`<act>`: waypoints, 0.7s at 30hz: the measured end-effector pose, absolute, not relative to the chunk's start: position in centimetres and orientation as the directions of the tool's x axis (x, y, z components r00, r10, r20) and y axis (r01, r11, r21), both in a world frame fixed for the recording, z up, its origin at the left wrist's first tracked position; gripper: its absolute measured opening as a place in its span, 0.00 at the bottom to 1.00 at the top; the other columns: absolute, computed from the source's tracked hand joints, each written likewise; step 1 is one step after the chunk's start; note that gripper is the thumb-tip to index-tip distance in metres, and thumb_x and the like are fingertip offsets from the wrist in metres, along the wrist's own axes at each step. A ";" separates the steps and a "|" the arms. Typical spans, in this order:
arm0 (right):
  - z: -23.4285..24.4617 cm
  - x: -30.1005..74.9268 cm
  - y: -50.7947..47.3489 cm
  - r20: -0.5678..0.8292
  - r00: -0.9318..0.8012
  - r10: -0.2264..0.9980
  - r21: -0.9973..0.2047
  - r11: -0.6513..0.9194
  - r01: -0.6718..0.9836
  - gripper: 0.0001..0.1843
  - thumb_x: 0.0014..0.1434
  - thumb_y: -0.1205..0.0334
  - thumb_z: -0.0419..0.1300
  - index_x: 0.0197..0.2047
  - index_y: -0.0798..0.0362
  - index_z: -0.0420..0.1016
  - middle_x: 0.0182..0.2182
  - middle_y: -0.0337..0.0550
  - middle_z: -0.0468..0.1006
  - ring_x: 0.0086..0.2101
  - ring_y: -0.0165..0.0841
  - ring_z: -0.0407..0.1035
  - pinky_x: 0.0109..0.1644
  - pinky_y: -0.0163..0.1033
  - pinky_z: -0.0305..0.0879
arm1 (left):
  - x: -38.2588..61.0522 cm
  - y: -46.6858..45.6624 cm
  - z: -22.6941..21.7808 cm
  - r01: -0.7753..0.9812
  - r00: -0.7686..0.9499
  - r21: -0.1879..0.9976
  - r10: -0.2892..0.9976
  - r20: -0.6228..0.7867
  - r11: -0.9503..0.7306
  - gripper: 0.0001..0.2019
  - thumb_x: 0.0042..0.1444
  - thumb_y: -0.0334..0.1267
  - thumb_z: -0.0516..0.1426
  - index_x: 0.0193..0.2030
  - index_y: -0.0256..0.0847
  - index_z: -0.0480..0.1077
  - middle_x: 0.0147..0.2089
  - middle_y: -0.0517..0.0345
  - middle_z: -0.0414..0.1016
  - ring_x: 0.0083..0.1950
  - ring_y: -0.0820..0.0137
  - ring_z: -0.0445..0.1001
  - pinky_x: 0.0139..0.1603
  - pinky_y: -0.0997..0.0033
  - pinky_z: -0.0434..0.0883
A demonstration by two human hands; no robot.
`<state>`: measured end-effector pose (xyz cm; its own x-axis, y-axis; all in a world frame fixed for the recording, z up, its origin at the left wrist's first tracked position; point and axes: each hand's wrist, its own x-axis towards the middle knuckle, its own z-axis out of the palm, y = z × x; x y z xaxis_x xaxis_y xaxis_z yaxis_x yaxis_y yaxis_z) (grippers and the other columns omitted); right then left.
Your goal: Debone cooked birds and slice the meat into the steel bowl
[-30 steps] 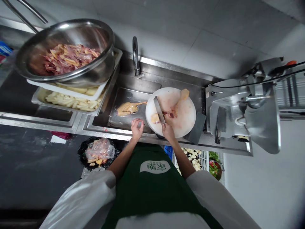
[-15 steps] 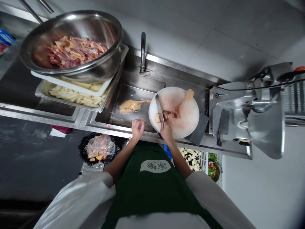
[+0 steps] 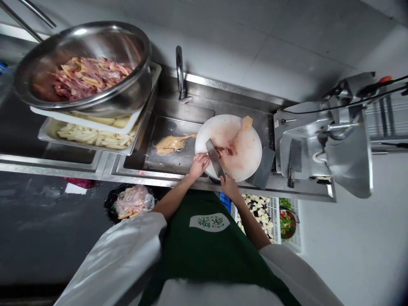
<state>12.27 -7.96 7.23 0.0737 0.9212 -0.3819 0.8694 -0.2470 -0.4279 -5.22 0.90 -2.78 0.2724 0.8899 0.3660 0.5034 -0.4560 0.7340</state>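
On the round white cutting board (image 3: 247, 163), my right hand (image 3: 228, 187) grips a cleaver (image 3: 215, 158) by its handle, the blade slanting up and to the left. My left hand (image 3: 199, 165) is at the board's left edge, fingers curled closed around a small piece of poultry that they mostly cover, just left of the blade. Dark red cut meat (image 3: 227, 151) lies right of the blade. A pale bird leg (image 3: 246, 124) with skin rests toward the board's far edge. In the sink (image 3: 159, 127) to the left lies a plucked, yellowish bird (image 3: 170, 144).
A steel bowl (image 3: 140, 91) of cut raw meat stands on trays, one with pale strips (image 3: 95, 136). A faucet (image 3: 180, 74) rises behind the sink. A slicing machine (image 3: 347, 148) with another cleaver (image 3: 295, 159) is at right. A black-lined bin (image 3: 111, 204) stands below.
My left hand has moved right, from the sink's front edge onto the board's edge beside the blade. The cleaver has shifted slightly toward me and turned more slanted.
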 end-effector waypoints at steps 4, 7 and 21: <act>8.3 11.1 -4.8 -0.382 0.063 0.922 -0.436 -0.240 0.868 0.21 0.70 0.59 0.47 0.57 0.58 0.75 0.46 0.56 0.82 0.46 0.44 0.76 0.50 0.42 0.69 | -6.1 0.0 -1.6 0.474 0.241 0.739 0.878 0.413 -0.478 0.11 0.69 0.41 0.55 0.49 0.39 0.76 0.50 0.49 0.78 0.53 0.62 0.72 0.56 0.57 0.69; 10.6 10.3 -2.9 -0.346 0.086 0.934 -0.418 -0.236 0.877 0.21 0.71 0.57 0.47 0.55 0.58 0.76 0.43 0.57 0.83 0.43 0.46 0.77 0.47 0.42 0.70 | -8.3 -1.2 -0.8 0.488 -0.026 0.795 0.905 0.424 -0.359 0.10 0.69 0.40 0.54 0.47 0.40 0.75 0.48 0.49 0.77 0.52 0.63 0.73 0.57 0.57 0.69; 6.8 7.0 -3.3 -0.402 0.061 0.913 -0.464 -0.261 0.846 0.22 0.72 0.60 0.46 0.59 0.57 0.74 0.43 0.56 0.82 0.43 0.41 0.77 0.47 0.41 0.70 | -5.7 -1.7 -1.8 0.505 0.182 0.806 0.951 0.249 -0.308 0.13 0.69 0.40 0.51 0.50 0.42 0.76 0.53 0.46 0.76 0.56 0.59 0.72 0.60 0.53 0.68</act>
